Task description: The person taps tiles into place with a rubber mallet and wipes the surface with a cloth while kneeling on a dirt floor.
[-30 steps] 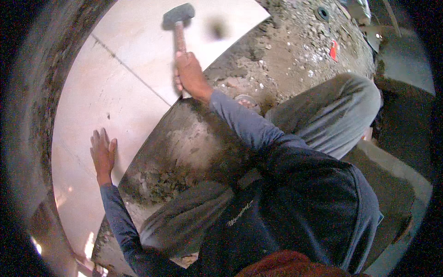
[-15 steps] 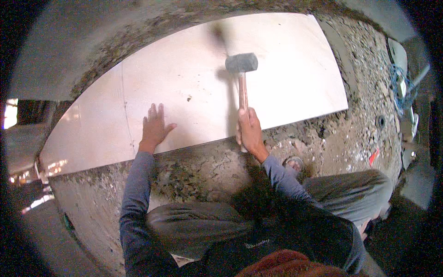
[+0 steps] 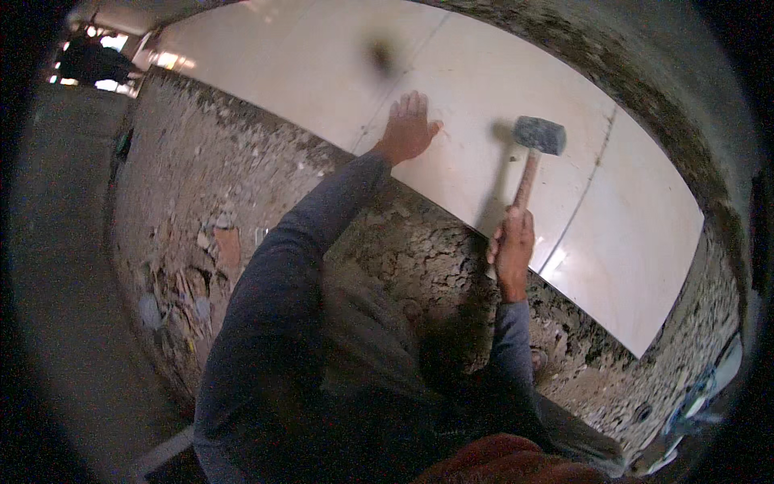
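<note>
My left hand (image 3: pixel 407 125) lies flat with fingers apart on the large cream floor tiles (image 3: pixel 468 73), near their front edge and beside a thin joint. My right hand (image 3: pixel 512 250) grips the wooden handle of a mallet (image 3: pixel 538 135) with a dark grey head. The mallet head is over the tile surface, right of my left hand, and casts a shadow there; I cannot tell whether it touches. A dark blurred spot hangs over the upper part of the picture.
Rough mortar and rubble (image 3: pixel 161 169) lie along the front of the tiles, with a broken reddish piece (image 3: pixel 228 246). A dark wall base (image 3: pixel 588 32) borders their back. At lower right are a blue tangle (image 3: pixel 697 395) and a small dark ring (image 3: pixel 642 412). Bright openings show at upper left.
My view has swung leftward along the tile row, showing more rubble on the left. My left hand stays spread on the tiles; my right still holds the mallet, now farther right in view.
</note>
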A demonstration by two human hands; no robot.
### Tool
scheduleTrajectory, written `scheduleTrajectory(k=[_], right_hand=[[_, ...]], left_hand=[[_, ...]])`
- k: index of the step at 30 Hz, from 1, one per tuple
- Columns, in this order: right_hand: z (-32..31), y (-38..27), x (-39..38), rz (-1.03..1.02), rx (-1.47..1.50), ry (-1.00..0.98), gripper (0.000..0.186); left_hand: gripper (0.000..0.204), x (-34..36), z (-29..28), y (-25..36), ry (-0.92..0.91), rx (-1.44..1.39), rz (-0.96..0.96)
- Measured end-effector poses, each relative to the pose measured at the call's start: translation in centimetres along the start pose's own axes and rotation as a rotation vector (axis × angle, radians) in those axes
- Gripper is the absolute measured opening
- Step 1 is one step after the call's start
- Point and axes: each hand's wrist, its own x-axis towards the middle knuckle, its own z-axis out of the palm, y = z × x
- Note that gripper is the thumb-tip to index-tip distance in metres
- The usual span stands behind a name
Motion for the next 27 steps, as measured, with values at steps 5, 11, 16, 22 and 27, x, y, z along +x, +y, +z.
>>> scheduleTrajectory(k=[5,11,16,22,27], right_hand=[[-1.8,1.2,-0.2,0.061,-0.022,-0.004,0.039],[-0.4,1.6,0.7,0.104,-0.050,-0.036,0.042],[1.7,0.5,1.3,0.074,-0.072,-0.095,0.045],[0.8,-1.5,1.7,0.033,-0.098,-0.091,0.045],[-0.3,-3.6,-1.1,-0.024,-0.108,-0.208,0.042]], left_hand=[[0.076,-0.3,0.0,-1.3,0.083,0.038,-0.096],[0.071,0.4,-0.7,-0.2,0.111,-0.047,-0.157],[0.069,-0.3,0.2,-1.5,0.249,0.053,-0.123],[0.068,1.3,-0.9,-0.1,0.118,-0.038,-0.118],[0.064,-7.5,-2.3,-16.6,0.180,0.435,-0.357]])
